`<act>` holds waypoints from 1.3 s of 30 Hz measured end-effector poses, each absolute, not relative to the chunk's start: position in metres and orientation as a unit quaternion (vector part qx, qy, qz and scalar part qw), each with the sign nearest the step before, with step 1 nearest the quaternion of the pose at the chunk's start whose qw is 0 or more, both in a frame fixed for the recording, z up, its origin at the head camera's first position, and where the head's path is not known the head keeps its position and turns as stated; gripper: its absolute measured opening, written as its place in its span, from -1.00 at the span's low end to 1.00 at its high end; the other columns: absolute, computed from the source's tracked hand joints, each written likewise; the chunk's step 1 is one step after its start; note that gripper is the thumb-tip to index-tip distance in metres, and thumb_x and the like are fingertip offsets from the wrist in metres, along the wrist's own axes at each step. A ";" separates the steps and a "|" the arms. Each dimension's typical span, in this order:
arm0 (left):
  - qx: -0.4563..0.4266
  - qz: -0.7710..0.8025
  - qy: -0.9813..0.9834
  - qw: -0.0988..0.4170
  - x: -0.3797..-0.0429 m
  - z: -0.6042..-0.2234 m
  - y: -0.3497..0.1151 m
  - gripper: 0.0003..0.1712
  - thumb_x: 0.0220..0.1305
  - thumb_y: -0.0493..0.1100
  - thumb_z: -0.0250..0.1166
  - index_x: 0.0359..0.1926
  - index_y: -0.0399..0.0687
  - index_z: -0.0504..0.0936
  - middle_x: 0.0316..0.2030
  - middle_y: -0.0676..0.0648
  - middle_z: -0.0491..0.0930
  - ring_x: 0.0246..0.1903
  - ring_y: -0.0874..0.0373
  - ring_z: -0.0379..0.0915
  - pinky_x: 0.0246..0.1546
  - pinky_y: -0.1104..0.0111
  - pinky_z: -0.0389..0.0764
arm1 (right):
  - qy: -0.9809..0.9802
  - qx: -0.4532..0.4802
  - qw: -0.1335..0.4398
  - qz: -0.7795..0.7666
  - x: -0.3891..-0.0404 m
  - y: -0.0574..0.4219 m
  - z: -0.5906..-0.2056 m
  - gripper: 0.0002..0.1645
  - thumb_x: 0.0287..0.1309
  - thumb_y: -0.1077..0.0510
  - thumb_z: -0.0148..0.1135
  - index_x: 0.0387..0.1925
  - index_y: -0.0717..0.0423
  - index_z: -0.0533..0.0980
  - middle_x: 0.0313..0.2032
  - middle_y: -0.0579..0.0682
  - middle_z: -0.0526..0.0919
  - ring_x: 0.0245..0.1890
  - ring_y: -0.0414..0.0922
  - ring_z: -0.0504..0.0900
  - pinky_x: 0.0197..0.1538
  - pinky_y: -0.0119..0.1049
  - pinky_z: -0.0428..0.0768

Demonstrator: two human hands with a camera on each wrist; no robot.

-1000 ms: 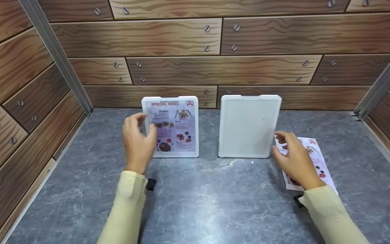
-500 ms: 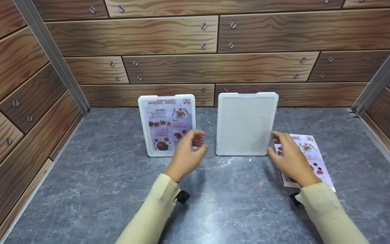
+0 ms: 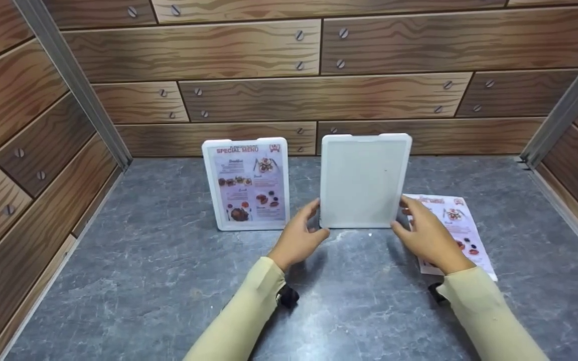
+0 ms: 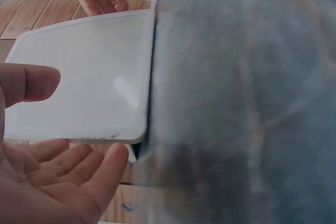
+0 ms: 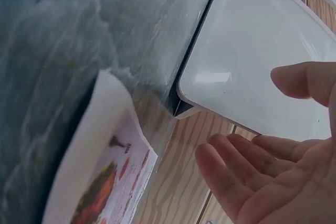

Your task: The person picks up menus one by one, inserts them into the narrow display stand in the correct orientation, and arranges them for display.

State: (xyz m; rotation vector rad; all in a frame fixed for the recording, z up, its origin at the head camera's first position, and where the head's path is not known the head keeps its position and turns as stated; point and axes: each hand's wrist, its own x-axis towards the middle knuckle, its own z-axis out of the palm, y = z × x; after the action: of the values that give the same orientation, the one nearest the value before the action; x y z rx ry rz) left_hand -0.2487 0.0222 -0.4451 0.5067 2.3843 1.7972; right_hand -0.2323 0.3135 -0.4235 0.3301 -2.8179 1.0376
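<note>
My left hand and right hand, fingers parted, maybe touch a white rectangular plastic frame, the right part-hiding printed white paper.

The stand is white, the tabletop marbled grey.

1. Framed menu, left of the blank white stand: red heading in capitals, "SPECIAL MENU"; finer print illegible.
2. Loose printed sheet, right of the blank white stand: blurred red title line, "MENU" discernible; remaining text too small to read.
</note>
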 end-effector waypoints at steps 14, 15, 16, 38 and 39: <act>0.167 0.620 0.757 0.121 -0.244 -0.437 0.024 0.00 0.30 -0.26 0.35 0.64 -0.10 0.03 0.55 -0.16 0.17 0.49 -0.08 0.20 0.40 0.09 0.38 | -0.933 0.117 0.032 0.337 -0.230 0.317 -0.425 -0.12 0.41 0.19 0.22 0.53 0.47 0.02 0.31 0.50 0.39 0.24 0.38 0.51 0.27 0.29 0.45; 0.169 0.614 0.761 0.122 -0.243 -0.437 0.025 0.03 0.29 -0.25 0.36 0.64 -0.11 0.00 0.56 -0.17 0.14 0.50 -0.09 0.18 0.41 0.08 0.35 | -0.935 0.117 0.030 0.334 -0.230 0.317 -0.425 -0.11 0.41 0.18 0.22 0.54 0.46 0.01 0.31 0.50 0.38 0.24 0.38 0.51 0.27 0.29 0.45; 0.171 0.604 0.769 0.123 -0.242 -0.436 0.025 0.05 0.28 -0.24 0.37 0.65 -0.11 -0.03 0.57 -0.17 0.11 0.50 -0.09 0.18 0.43 0.08 0.33 | -0.936 0.117 0.029 0.330 -0.230 0.317 -0.425 -0.10 0.41 0.17 0.22 0.54 0.45 0.00 0.32 0.49 0.37 0.24 0.38 0.51 0.27 0.30 0.45; 0.184 0.570 0.790 0.132 -0.238 -0.439 0.025 0.20 0.29 -0.19 0.39 0.66 -0.13 -0.27 0.61 -0.24 -0.06 0.54 -0.16 0.04 0.48 0.10 0.21 | -0.911 0.119 -0.020 0.395 -0.232 0.312 -0.429 0.07 0.43 0.16 0.25 0.61 0.35 -0.23 0.44 0.53 0.20 0.41 0.41 0.31 0.40 0.26 0.31; 0.183 0.566 0.793 0.132 -0.238 -0.439 0.024 0.20 0.29 -0.18 0.38 0.66 -0.13 -0.28 0.61 -0.24 -0.08 0.55 -0.15 0.03 0.49 0.10 0.20 | -0.907 0.119 -0.025 0.403 -0.232 0.312 -0.429 0.07 0.43 0.16 0.25 0.61 0.33 -0.24 0.45 0.52 0.19 0.41 0.41 0.30 0.40 0.26 0.31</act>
State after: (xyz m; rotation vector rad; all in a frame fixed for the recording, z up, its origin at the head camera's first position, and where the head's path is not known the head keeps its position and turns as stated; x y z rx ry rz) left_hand -0.2376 0.0242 -0.4391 0.5313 2.3007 1.6433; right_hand -0.2316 0.3116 -0.4293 0.3788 -2.8965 1.2851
